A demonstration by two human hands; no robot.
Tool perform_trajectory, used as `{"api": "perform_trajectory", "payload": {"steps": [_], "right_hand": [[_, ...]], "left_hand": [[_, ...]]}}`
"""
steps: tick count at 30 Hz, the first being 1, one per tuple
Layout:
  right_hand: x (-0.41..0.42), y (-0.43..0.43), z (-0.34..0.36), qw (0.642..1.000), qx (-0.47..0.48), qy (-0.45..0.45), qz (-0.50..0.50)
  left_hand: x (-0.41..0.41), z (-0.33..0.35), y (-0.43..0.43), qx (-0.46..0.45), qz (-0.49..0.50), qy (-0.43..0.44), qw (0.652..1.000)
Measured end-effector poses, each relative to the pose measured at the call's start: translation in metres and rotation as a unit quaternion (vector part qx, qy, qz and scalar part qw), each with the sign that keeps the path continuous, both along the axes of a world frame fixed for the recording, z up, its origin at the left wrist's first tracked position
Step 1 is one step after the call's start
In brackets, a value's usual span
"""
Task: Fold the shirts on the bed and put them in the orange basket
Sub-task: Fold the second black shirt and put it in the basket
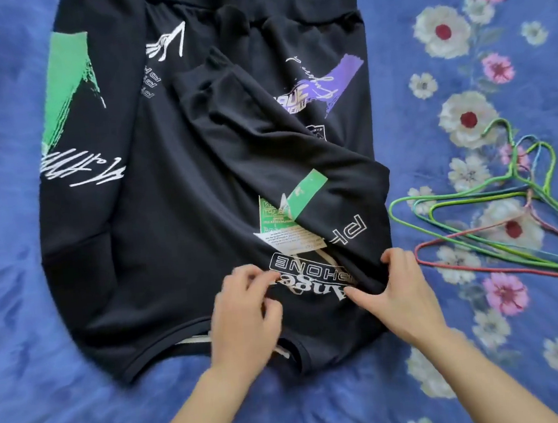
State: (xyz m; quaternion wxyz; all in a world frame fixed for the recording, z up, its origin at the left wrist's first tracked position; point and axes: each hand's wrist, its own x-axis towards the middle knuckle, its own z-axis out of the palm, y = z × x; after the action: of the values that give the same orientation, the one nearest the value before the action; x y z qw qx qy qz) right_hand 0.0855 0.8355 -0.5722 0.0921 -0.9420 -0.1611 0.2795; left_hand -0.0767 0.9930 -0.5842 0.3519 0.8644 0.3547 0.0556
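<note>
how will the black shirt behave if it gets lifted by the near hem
Probably floppy: the black shirt lies in soft wrinkles, with a sleeve draped across it, so it should sag and unfold. Likely light for its size, as the cloth looks thin. The paper tags may dangle and swing.

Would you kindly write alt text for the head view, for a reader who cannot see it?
Two hands work at the near edge of a black printed shirt spread on a blue floral bedsheet: the left hand pinches fabric beside the lettering, the right hand grips its folded-over part. Coloured wire hangers lie to the right.
</note>
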Motion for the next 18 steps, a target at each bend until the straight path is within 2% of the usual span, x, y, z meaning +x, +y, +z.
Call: {"api": "perform_trajectory", "payload": {"steps": [1,3,5,6,8,11,13,18], "right_hand": [[-0.01,-0.003,-0.004,1.0,-0.004,-0.017,-0.019],[-0.025,-0.004,-0.011,0.988,0.02,-0.018,-0.154],[-0.038,0.0,-0.014,0.945,0.059,0.008,-0.323],[-0.044,0.003,-0.013,0.926,0.082,0.021,-0.369],[-0.052,0.005,-0.01,0.932,0.108,0.017,-0.345],[-0.056,0.003,0.002,0.966,0.1,-0.039,-0.235],[-0.058,-0.005,0.008,0.968,0.079,-0.057,-0.231],[-0.068,-0.034,0.002,0.956,0.015,0.056,-0.288]], "left_hand": [[-0.015,0.0,0.018,0.064,0.107,0.018,0.992],[-0.041,0.001,0.058,0.081,0.305,0.105,0.943],[-0.064,-0.001,0.092,0.004,0.471,0.146,0.87],[-0.072,-0.003,0.102,-0.051,0.525,0.142,0.838],[-0.081,-0.006,0.11,-0.131,0.562,0.088,0.812],[-0.084,-0.006,0.106,-0.116,0.578,0.05,0.806],[-0.089,-0.002,0.094,-0.111,0.598,0.064,0.791],[-0.103,0.008,0.073,-0.146,0.64,0.14,0.741]]}}
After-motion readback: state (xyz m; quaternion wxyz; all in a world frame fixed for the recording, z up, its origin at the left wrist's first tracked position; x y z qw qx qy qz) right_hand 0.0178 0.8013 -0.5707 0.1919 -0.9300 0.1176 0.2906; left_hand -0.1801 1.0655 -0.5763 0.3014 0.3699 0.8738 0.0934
